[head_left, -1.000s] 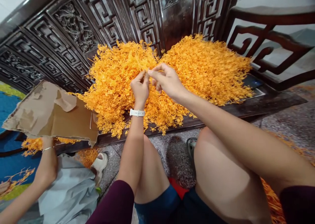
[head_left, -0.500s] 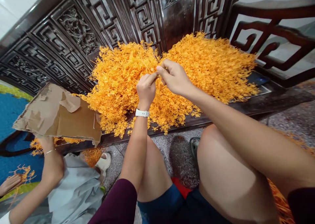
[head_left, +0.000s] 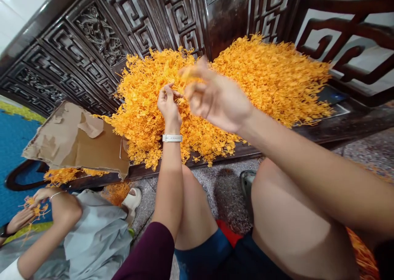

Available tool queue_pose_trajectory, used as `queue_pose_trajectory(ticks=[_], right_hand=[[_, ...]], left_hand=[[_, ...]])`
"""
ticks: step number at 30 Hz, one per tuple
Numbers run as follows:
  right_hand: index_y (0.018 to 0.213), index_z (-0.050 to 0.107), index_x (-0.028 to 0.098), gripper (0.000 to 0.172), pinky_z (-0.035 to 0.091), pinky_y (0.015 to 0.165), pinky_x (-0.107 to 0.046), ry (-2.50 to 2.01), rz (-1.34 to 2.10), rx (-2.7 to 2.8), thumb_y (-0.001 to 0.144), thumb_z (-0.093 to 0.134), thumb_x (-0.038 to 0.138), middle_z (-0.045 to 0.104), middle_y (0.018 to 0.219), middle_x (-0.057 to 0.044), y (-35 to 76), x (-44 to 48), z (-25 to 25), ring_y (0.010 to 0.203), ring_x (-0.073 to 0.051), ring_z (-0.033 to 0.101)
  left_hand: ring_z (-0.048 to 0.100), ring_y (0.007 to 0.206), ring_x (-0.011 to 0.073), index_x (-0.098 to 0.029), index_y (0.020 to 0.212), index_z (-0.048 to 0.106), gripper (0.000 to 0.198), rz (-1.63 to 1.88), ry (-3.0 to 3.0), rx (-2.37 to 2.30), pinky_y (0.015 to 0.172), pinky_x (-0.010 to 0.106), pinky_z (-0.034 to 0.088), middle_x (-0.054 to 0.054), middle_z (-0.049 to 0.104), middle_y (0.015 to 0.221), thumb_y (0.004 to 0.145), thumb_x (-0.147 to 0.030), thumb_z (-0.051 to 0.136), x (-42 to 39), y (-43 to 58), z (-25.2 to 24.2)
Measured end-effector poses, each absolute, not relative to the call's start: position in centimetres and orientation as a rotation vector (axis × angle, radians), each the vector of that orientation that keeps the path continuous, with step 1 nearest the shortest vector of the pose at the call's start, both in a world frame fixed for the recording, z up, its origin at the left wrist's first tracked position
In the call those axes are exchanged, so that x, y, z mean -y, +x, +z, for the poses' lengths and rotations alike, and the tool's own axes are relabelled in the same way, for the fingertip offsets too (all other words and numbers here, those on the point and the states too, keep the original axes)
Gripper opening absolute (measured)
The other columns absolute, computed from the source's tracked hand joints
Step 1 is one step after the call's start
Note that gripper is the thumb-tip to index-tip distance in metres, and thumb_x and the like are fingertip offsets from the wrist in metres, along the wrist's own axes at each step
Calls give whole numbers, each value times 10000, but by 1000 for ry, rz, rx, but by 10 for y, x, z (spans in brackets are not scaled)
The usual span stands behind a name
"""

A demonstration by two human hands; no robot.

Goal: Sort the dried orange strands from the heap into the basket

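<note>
Orange sprigs point(head_left: 271, 83) heaped from carved backrest point(head_left: 227, 25) to the bench point(head_left: 347, 126)'s front edge, with speckled floor point(head_left: 212, 179) showing between the knees point(head_left: 264, 185). Left hand point(head_left: 169, 107) over the heap, fingertips bunched; right hand point(head_left: 218, 101) just beside, blurred, grip on both sides impossible to tell. Co-worker's white sleeve point(head_left: 12, 271) cut off at lower left.

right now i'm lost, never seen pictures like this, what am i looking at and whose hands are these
There's no machine: a head-worn camera looks down at the wearer's bare left hand, with a white wristband, and right hand. A frilly orange heap lies on a carved wooden bench, with torn cardboard to its left. The left fingers are drawn together; the right hand is blurred, so I can't tell what either holds. At far left, another person's hands hold orange strands.
</note>
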State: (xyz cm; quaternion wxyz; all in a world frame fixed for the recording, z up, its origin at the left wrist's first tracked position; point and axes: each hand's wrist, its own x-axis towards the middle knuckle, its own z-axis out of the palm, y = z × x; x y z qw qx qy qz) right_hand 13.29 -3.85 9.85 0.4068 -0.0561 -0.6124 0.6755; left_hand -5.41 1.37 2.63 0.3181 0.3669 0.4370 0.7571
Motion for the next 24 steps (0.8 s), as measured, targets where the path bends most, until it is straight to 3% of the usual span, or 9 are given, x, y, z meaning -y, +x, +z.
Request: queue_pose_trajectory(ticks=[5,9,14,16,20,24], right_hand=[[854,551,226,300,337,479,-262,-689,1739,885,960,556,507,469,631,26,144,-28,79,501,-113,334],[853,547,230,202,326,489,-274,-815,1588,1234,852,700,362,523,650,12,130,-29,57,527,-125,383],[1093,579,235,449,394,616,-292,-690,995,1705,731,845,226,579,779,15,117,-7,52,673,-154,503],[1124,600,228,402,416,673,-312,-634,823,1812,784,815,233,595,804,6,118,-5,53,724,-169,533],[917,647,203,18,441,771,-347,-551,621,1922,911,657,217,637,827,-33,118,-11,56,821,-199,586],[856,664,199,120,473,812,-361,-307,577,2218,884,586,111,681,894,-43,111,21,56,892,-203,624]], left_hand=[[619,717,75,-272,1011,681,215,1986,777,-896,614,180,470,-20,592,763,1047,-465,594,-3,-51,35],[678,815,81,-290,1111,697,259,1920,707,-835,728,160,538,1,643,816,1099,-431,479,-2,-47,40],[719,971,122,-280,1206,681,265,1871,788,-754,855,229,571,31,715,1009,1085,-446,514,-2,-33,40],[719,1012,136,-268,1171,682,251,1840,815,-756,864,250,565,33,717,1053,1073,-454,546,-2,-28,38],[681,1046,127,-242,1006,669,267,1848,811,-834,885,265,533,16,708,964,1057,-486,574,-12,-29,28],[627,999,108,-281,803,607,357,1890,690,-1002,930,294,494,8,670,784,1112,-404,478,-29,-41,12]])
